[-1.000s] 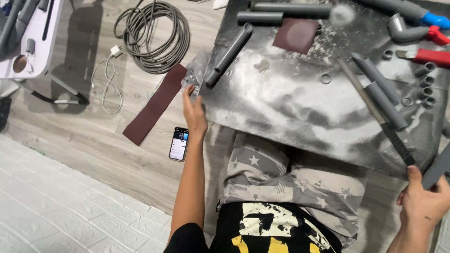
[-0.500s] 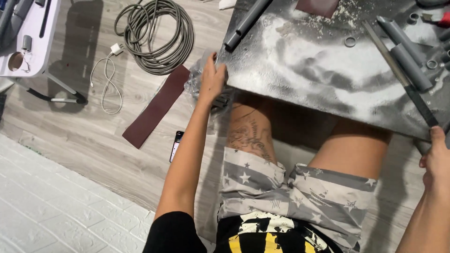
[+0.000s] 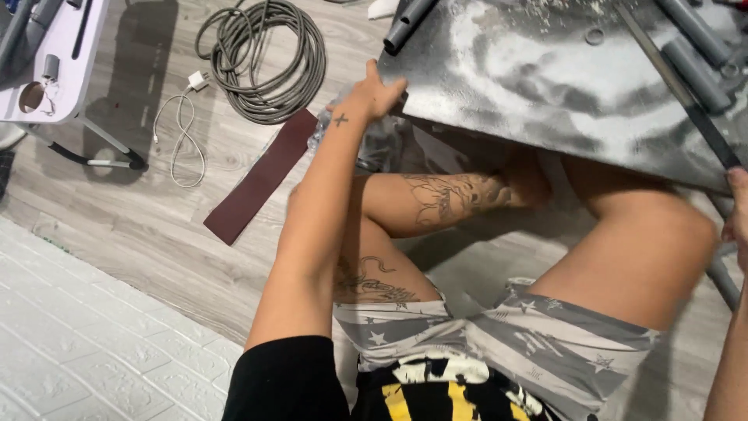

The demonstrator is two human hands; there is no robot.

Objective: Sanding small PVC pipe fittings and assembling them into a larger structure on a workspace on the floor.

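Note:
A dark, dust-streaked metal board point(image 3: 545, 93) lies over my bent legs. My left hand point(image 3: 374, 95) grips its near left corner, fingers curled over the edge, above a crumpled clear plastic bag point(image 3: 372, 144). At the frame's right border my right hand point(image 3: 736, 218) holds the board's right corner, and only part of that hand shows. On the board lie grey pipes point(image 3: 689, 47), a long flat bar point(image 3: 670, 82), a small washer point(image 3: 594, 36) and white dust.
A coiled grey cable point(image 3: 265, 58) and a white charger lead point(image 3: 183, 132) lie on the wood-look floor to the left. A dark red sandpaper strip point(image 3: 261, 178) lies beside my left knee. A small white folding table point(image 3: 47, 62) stands at the far left.
The board has shifted up and away from my body, uncovering my thighs and knees. Both hands stayed on its corners. The phone on the floor is out of sight.

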